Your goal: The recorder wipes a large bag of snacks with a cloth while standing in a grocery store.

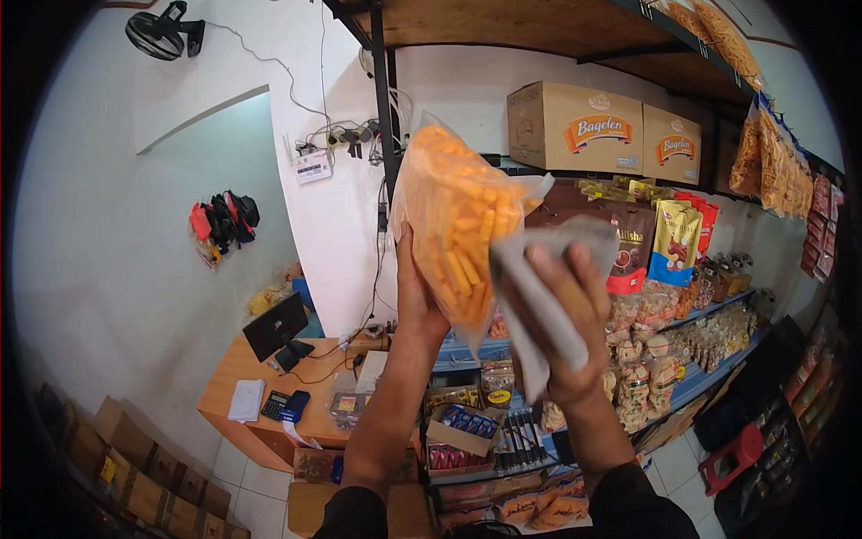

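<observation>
Raised in front of me is a clear plastic bag of orange stick snacks [465,222]. My left hand [421,290] grips it along its lower left side, thumb upright against the plastic. A folded grey cloth [539,323] is in my right hand [582,316], with the fingers bent over it. The cloth lies at the bag's right side, and blur hides whether the two touch. The bag's top right corner sticks out above the cloth.
A blue shelf rack [714,343] of packaged snacks runs behind my right arm. Bagelen cartons [592,128] stand on the upper shelf. At left, a wooden desk [229,364] holds a monitor [276,330] and a calculator [275,405]. A red stool [734,455] stands at lower right.
</observation>
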